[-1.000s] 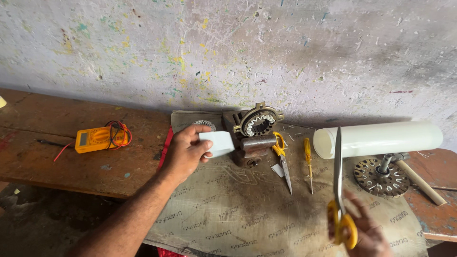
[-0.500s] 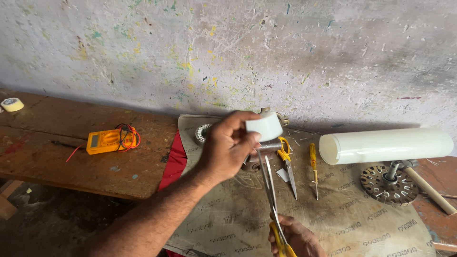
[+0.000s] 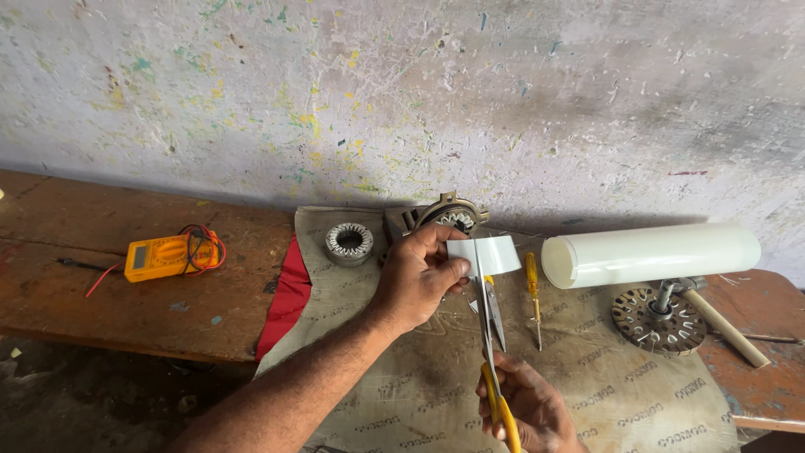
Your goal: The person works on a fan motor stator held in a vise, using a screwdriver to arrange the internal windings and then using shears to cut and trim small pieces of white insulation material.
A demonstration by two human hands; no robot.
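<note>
My left hand (image 3: 417, 281) pinches a small white sheet strip (image 3: 495, 254) and holds it up over the sacking mat (image 3: 402, 386). My right hand (image 3: 528, 411), low at the frame's bottom, grips long scissors (image 3: 489, 335) by their yellow handles. The blades point up and straddle the strip near its middle. Behind the strip stands a motor housing (image 3: 449, 216), partly hidden by my left hand.
A white rolled sheet (image 3: 650, 254) lies at the right beside a round rotor disc (image 3: 658, 319) and a wooden-handled hammer (image 3: 721, 323). A yellow screwdriver (image 3: 533, 294), a stator ring (image 3: 349, 243), red cloth (image 3: 285, 302) and a yellow multimeter (image 3: 163, 256) rest on the wooden bench (image 3: 101, 294).
My left hand lifted the white strip off the mat and now holds it flat. My right hand swung the scissors left, and the blades now meet the strip.
</note>
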